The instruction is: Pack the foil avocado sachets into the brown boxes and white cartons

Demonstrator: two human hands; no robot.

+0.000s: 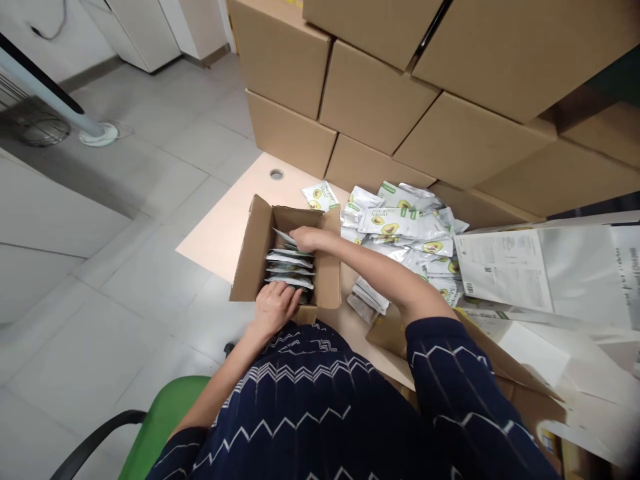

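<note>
A small open cardboard box [250,257] sits on the near left corner of the table and holds several silver sachets [290,267] standing on edge. My left hand [274,308] rests at the near end of the row, fingers curled against the nearest sachet. My right hand [307,238] reaches into the far end of the box, its fingers closed on a sachet there. A loose heap of silver avocado-print sachets [395,223] lies on the table to the right of the box.
Large brown cartons [380,100] are stacked behind the table. Printed white sheets and flat boxes [545,267] lie to the right. A light wooden table [220,233] ends at the left over a tiled floor. A green chair [155,420] is under me.
</note>
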